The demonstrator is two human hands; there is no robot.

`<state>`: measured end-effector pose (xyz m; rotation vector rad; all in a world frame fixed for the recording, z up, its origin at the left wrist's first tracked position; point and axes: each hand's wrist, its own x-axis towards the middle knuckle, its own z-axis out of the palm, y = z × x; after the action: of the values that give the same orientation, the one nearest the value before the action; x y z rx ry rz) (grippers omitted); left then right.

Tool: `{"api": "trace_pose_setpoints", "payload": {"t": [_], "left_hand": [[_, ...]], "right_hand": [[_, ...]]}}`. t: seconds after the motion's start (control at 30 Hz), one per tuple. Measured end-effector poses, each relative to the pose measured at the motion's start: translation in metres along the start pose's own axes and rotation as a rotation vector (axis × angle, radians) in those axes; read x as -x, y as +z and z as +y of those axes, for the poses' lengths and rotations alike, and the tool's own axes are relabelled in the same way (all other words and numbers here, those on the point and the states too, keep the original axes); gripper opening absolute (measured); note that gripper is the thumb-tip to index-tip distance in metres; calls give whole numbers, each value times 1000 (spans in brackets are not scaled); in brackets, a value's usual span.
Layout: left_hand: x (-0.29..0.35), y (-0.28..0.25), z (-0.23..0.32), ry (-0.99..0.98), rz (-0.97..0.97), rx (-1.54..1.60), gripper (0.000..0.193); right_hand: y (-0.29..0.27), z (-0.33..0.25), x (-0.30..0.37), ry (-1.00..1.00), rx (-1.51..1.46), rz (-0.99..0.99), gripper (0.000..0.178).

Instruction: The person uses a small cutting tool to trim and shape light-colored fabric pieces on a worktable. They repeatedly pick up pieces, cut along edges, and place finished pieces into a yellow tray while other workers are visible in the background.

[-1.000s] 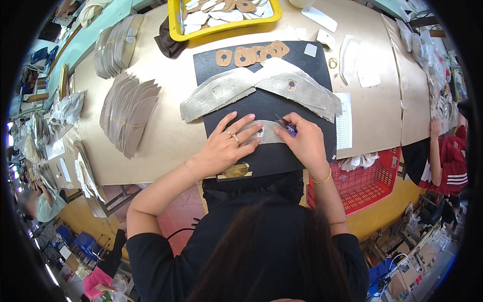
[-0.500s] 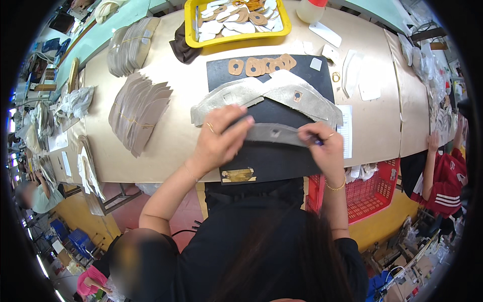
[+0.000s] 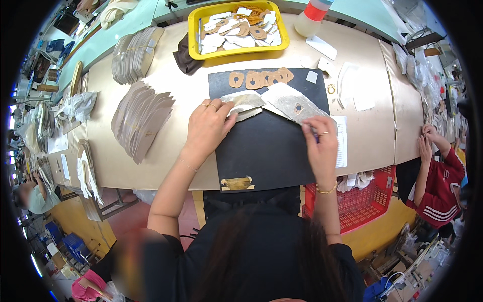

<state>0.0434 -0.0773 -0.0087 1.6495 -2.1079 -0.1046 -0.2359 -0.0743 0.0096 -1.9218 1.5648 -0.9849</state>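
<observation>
Two stacks of grey curved pieces lie on a black mat (image 3: 266,156), their inner ends almost meeting. My left hand (image 3: 209,123) is closed over the outer part of the left stack (image 3: 246,102), thumb at its lower edge; how many pieces it grips is hidden. At the lower end of the right stack (image 3: 284,100) is my right hand (image 3: 322,138), its fingertips touching the edge. A slim purple, pen-like tool (image 3: 316,135) is tucked in that hand, mostly covered by the fingers. The right stack's top piece carries a small tan patch (image 3: 299,108) with a dark hole.
Tan patches with holes (image 3: 253,79) line the mat's top. Behind stands a yellow tray (image 3: 241,53) of white and tan pieces, beside a bottle (image 3: 308,22). Banded grey bundles (image 3: 138,121) lie left. A red crate (image 3: 365,201) sits below the table edge; a person in red (image 3: 437,183) works right.
The grey curved strip held between my hands over the mat no longer shows there. My left hand has moved onto the left stack, and my right hand has reached the right stack's lower end.
</observation>
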Motion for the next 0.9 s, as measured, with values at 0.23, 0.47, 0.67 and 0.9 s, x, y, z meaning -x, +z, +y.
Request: {"api": "trace_pose_setpoints", "payload": {"t": [0.23,0.47,0.67,0.9], "left_hand": [[3,-15,-14,-456,147,551,16],[8,-43,17,-555,216,1330,41],[6,-56,58,-484,-16,1443,38],[3,-74,61,-526,-311,1328,47]], "right_hand": [[31,-7,-12,-72,72,-89,15],[17,-27,-6,114,-176,-166,29],[5,-58,-6,-28,-333,-104,34],[-9,-66,-14,-287,-227,-145,33]]}}
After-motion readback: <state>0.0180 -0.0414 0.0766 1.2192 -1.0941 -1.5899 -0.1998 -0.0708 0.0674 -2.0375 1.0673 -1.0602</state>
